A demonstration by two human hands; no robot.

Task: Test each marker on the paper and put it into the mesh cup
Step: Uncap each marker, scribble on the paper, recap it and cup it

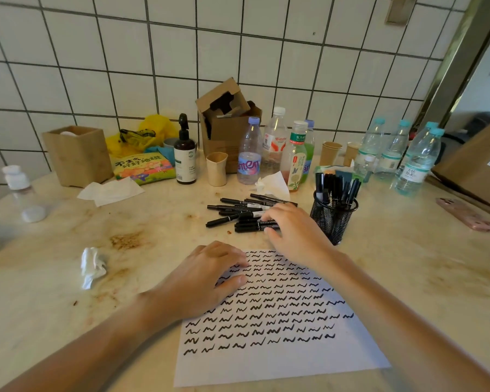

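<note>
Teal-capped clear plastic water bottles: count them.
4 bottles: two side by side beyond the black mesh cup, two overlapping right of them; others may hide behind.

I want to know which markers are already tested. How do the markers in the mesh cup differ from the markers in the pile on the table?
1. The cup markers stand roughly upright; the pile markers lie flat.
2. The cup markers are held together by the mesh cup; the pile markers lie loose and crossed on the table.
3. The right hand touches the pile markers; no hand touches the cup markers.
Both groups are black and capped.
</note>
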